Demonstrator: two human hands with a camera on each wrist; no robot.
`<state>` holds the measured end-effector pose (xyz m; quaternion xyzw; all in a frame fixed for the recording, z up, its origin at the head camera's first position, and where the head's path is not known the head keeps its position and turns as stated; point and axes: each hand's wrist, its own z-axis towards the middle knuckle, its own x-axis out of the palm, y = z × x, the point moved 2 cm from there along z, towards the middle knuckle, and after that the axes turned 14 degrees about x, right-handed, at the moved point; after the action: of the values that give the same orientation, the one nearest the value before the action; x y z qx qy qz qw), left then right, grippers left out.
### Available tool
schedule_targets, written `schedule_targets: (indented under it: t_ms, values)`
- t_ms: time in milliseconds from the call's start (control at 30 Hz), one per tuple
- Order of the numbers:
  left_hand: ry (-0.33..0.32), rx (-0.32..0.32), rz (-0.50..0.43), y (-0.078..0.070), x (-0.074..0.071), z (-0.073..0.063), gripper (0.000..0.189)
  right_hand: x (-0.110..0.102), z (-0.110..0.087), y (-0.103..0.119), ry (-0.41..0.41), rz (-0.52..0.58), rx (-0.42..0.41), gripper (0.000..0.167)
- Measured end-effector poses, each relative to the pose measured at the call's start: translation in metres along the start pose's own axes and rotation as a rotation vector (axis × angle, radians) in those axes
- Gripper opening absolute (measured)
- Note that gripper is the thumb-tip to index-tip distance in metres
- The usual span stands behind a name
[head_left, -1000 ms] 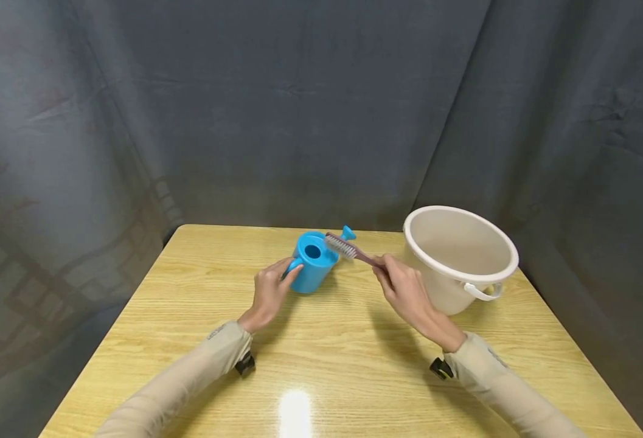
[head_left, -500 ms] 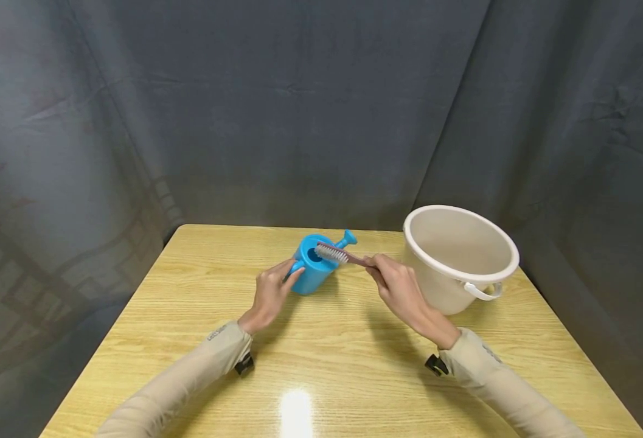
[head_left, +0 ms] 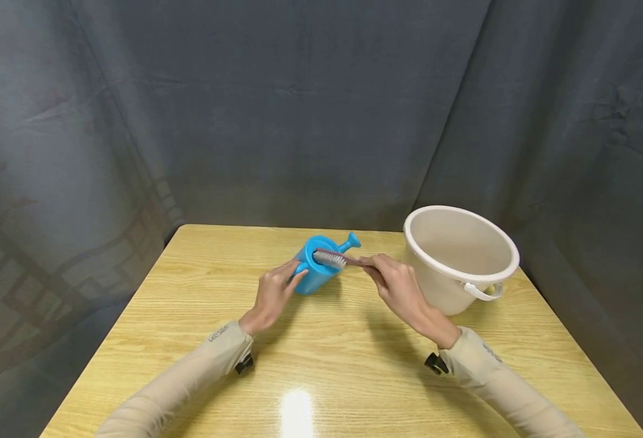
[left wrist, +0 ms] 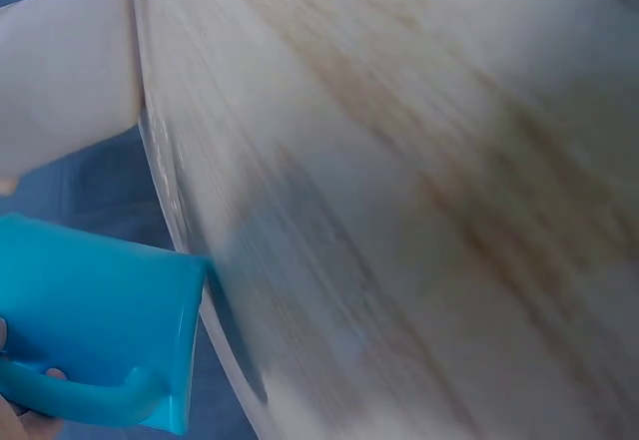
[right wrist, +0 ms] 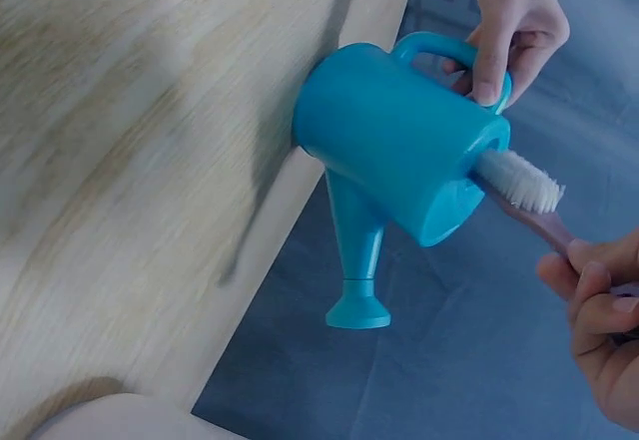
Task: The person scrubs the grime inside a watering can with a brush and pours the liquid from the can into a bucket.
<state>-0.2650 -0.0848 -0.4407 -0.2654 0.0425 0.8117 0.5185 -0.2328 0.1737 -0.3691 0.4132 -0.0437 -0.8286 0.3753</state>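
Note:
A blue watering can tilts toward the right over the table, its lower edge at or near the tabletop. My left hand grips its handle, fingers and thumb wrapped round the loop in the right wrist view. With my right hand I hold a brush by its purple-brown handle. The tip of its white-bristled head is inside the can's round top opening; the rest of the bristles show outside. In the left wrist view, the can shows from the side with part of its handle.
Just right of my right hand stands a large off-white bucket with a white carry handle hanging at its front. Beneath everything is a wood-grain table. Dark grey curtains hang behind and beside it.
The brush moves left and down from above the can, and its tip enters the opening. The can tips further to the right in my left hand. The bucket stays put.

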Motion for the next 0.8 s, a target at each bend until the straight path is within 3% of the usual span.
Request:
schedule_targets:
  t_ms: [400,800]
  values:
    - [0.01,0.047,0.029,-0.001,0.002,-0.001,0.025,-0.005,0.007,0.009,-0.065,0.012,-0.025,0.018]
    - [0.025,0.109,0.038,-0.004,0.004,0.003,0.02,-0.017,0.021,0.031,-0.016,-0.067,0.047,0.014]
